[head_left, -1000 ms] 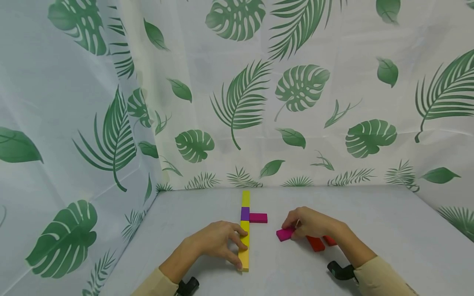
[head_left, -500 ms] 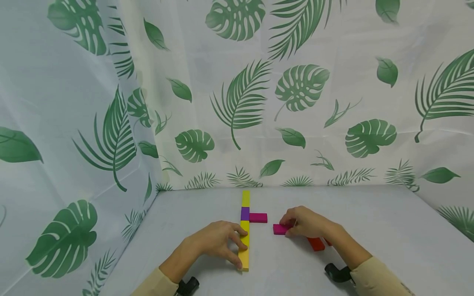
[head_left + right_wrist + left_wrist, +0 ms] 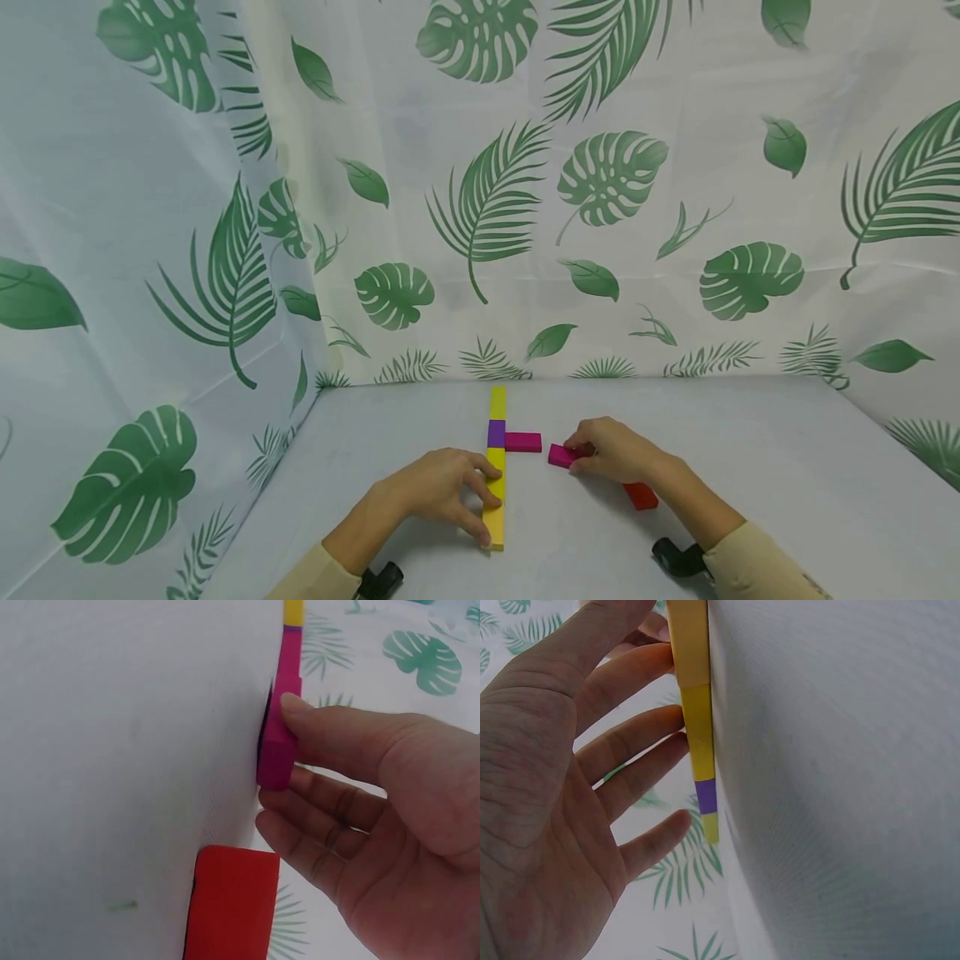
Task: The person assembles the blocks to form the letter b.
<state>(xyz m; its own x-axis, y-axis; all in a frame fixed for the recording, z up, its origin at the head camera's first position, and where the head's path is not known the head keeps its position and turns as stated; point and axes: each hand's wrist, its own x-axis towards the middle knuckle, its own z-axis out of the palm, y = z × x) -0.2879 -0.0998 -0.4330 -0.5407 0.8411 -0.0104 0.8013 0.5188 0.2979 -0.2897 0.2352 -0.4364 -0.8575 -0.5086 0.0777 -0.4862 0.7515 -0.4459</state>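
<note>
A straight row of wooden blocks lies on the table: a pale yellow block (image 3: 498,402) at the far end, a purple block (image 3: 497,433), a yellow block (image 3: 496,458) and an orange-yellow block (image 3: 493,532) nearest. From the purple one, a magenta block (image 3: 523,442) sticks out to the right. My left hand (image 3: 444,485) rests its fingertips along the yellow blocks, thumb by the near end. My right hand (image 3: 621,452) pinches a second magenta block (image 3: 279,746) between thumb and fingers, slightly tilted in the head view, a small gap right of the first.
A red block (image 3: 642,497) lies below my right hand, partly behind the wrist. Leaf-printed white cloth (image 3: 480,317) walls the back and left side. Black wrist cameras (image 3: 678,557) hang at both sleeves.
My right hand has moved left and slightly away from me, bringing its magenta block closer to the other one and turning it. The left hand and the row have not moved.
</note>
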